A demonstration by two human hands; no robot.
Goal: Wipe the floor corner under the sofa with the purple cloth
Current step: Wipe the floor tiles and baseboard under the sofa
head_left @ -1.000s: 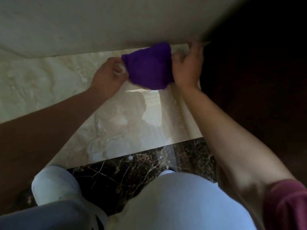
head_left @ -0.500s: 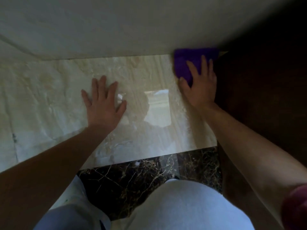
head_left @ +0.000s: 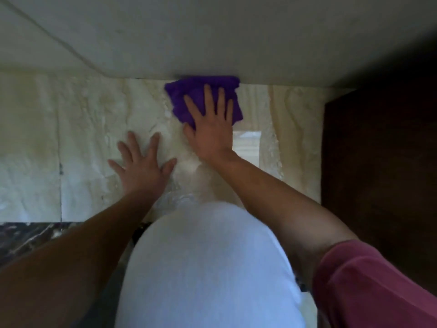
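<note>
The purple cloth (head_left: 186, 95) lies flat on the cream marble floor (head_left: 89, 138), its far edge tucked under the pale sofa base (head_left: 212, 39). My right hand (head_left: 210, 129) presses down on the cloth with fingers spread, palm on its near edge. My left hand (head_left: 142, 166) rests flat on the bare floor to the left and nearer me, fingers apart, holding nothing.
A dark brown wooden panel (head_left: 378, 174) stands along the right side, meeting the sofa base at the corner. A dark veined marble strip (head_left: 28, 235) runs along the near left. My knee in light trousers (head_left: 208, 263) fills the lower middle.
My right hand has slid the cloth to the left, away from the corner by the dark panel. My left hand stays flat on the floor.
</note>
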